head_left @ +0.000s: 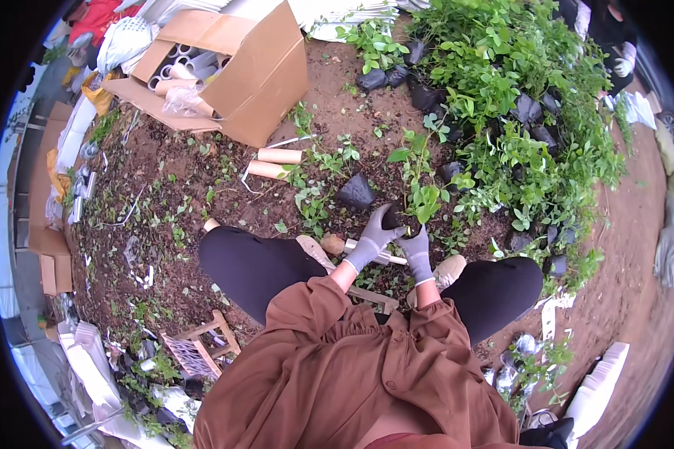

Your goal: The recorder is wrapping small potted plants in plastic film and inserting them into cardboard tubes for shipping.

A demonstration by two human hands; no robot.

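Note:
Both my hands wear grey gloves and meet in front of my knees around one leafy potted seedling [425, 196]. Its dark root bag shows between the gloves. My left hand [374, 241] is closed on the bag's left side, and my right hand [416, 251] grips it from the right and below. Green stems rise from the bag, away from me. Just left of my hands, a black-bagged seedling [356, 192] lies on its side, its leaves toward the left. A round brownish lump [332, 244] sits on the ground beside my left wrist.
A cardboard box [258, 82] full of tubes stands at the far left, with two loose cardboard tubes [279, 156] near it. Many bagged seedlings [517, 135] crowd the right. A small wooden stool [202, 344] stands behind my left side. Another person's gloved hand [623, 66] shows far right.

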